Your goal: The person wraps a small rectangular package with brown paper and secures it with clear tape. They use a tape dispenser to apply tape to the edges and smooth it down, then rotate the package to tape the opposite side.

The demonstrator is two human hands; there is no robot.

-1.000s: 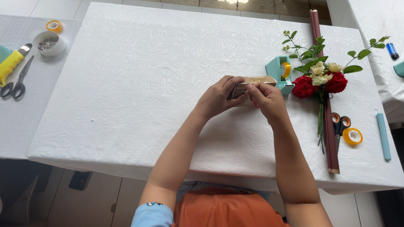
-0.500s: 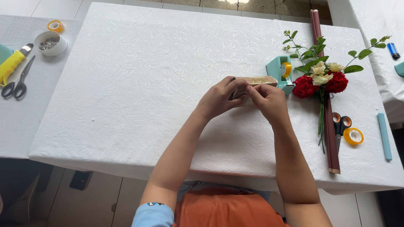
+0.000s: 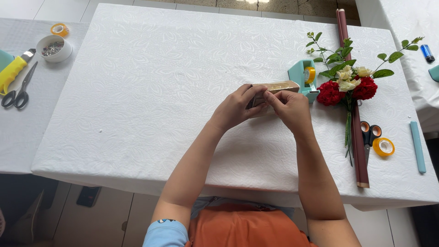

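Hands meet at mid-desk, over white embossed cloth. Left hand (image 3: 235, 107) & right hand (image 3: 290, 107) both grip a small gold-wrapped box (image 3: 279, 87), fingers pinching at its near end; box sits just above desk (image 3: 151, 91) surface, its far end poking out past the fingers toward the tape dispenser (image 3: 302, 78). Whether box rests on cloth or is lifted: can't tell.

Dispenser is teal w/ yellow roll, just beside box on the right. Next to it, bunch of flowers (image 3: 347, 87): red & cream blooms, green leaves, stems pointing toward the person. Flowers lie across a long dark-red roll (image 3: 354, 132) running front to back along desk's right side. Near the stems: scissors (image 3: 369, 137) w/ orange-black handles, then a yellow tape roll (image 3: 383, 147) touching or nearly so. Teal stick (image 3: 417, 146) farther right, near the edge.

Left side, on a separate lower table: white bowl (image 3: 54, 48) of small metal bits, another yellow tape roll (image 3: 59, 30), yellow-handled tool (image 3: 13, 69), black scissors (image 3: 20, 87). Blue lighter (image 3: 427, 53) on the cloth at far right.
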